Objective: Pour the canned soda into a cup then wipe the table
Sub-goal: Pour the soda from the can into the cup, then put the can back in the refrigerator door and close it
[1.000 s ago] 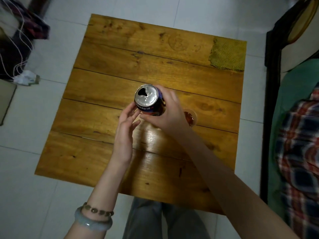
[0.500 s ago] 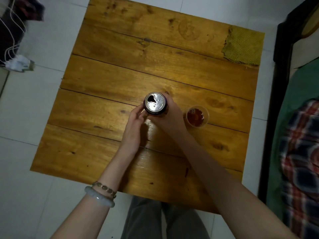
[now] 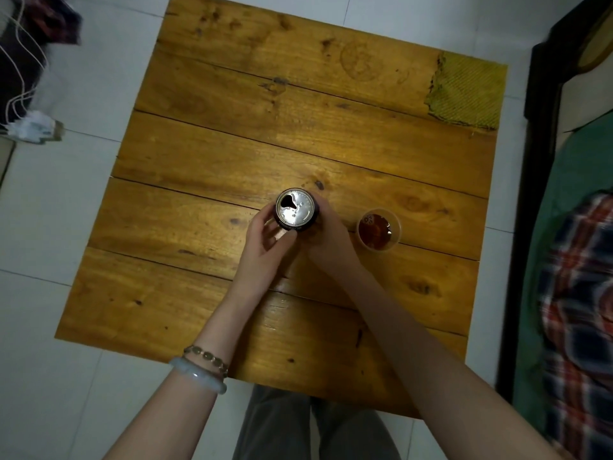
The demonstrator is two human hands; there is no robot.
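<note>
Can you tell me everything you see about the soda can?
The soda can stands upright near the middle of the wooden table, left of the cup. Its silver metal top is already open, showing a dark drinking hole. Its side looks dark, though mostly hidden. The left hand and right hand both wrap around it, fingers touching its side.

The desk (image 3: 212, 154) was honey-brown wood, streaked with dark knots and plank seams. The can (image 3: 296, 210) had a silver top over a dark body. The cup (image 3: 378, 230) was clear, its soda reddish-brown. A yellow-green cloth (image 3: 467, 91) carried a fine diagonal weave. The floor (image 3: 49, 200) was pale grey-white tile. A bracelet (image 3: 199, 376) was milky white; a blanket (image 3: 577, 293) was red, blue and white plaid.
</note>
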